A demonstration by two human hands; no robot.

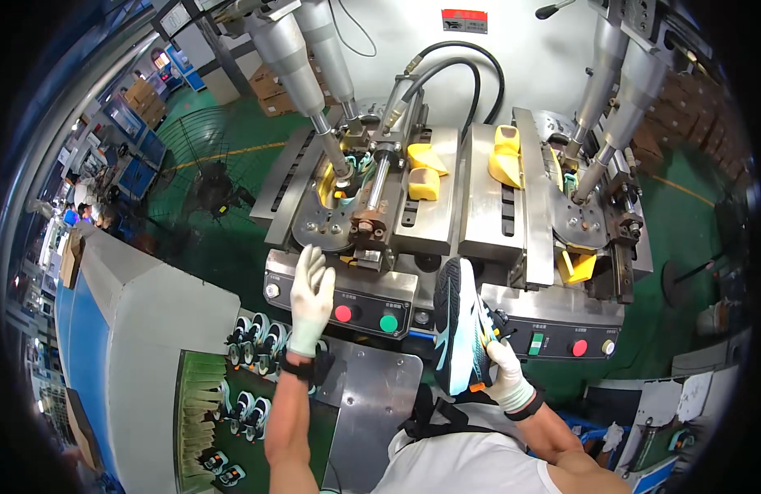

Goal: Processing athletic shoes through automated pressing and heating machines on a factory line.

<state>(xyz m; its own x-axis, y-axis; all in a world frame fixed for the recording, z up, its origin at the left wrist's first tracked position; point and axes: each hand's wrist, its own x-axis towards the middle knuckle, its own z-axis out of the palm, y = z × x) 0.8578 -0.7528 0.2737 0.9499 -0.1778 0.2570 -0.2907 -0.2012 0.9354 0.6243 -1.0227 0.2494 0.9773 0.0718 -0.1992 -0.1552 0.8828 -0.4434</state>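
My right hand [506, 375], in a white glove, grips a shoe [459, 329] near its lower end. The shoe stands nearly upright, its white, light-blue and black sole facing left. Orange bits show on its upper. My left hand [313, 295], also gloved, is raised over the left control panel [366, 311] with its fingers stretched out and nothing in them. Beyond it, the machine's left station [327, 226] has a shoe [360, 169] under a press rod. At the right station [580, 226] another shoe [570, 181], partly hidden, sits beneath the rods.
Yellow blocks [424, 183] rest on the metal plates between the stations. Red and green buttons line the right control panel [553, 329]. Several shoes sit on a green conveyor [232, 449] at lower left, beside a grey housing [162, 305]. A black fan [212, 189] stands behind.
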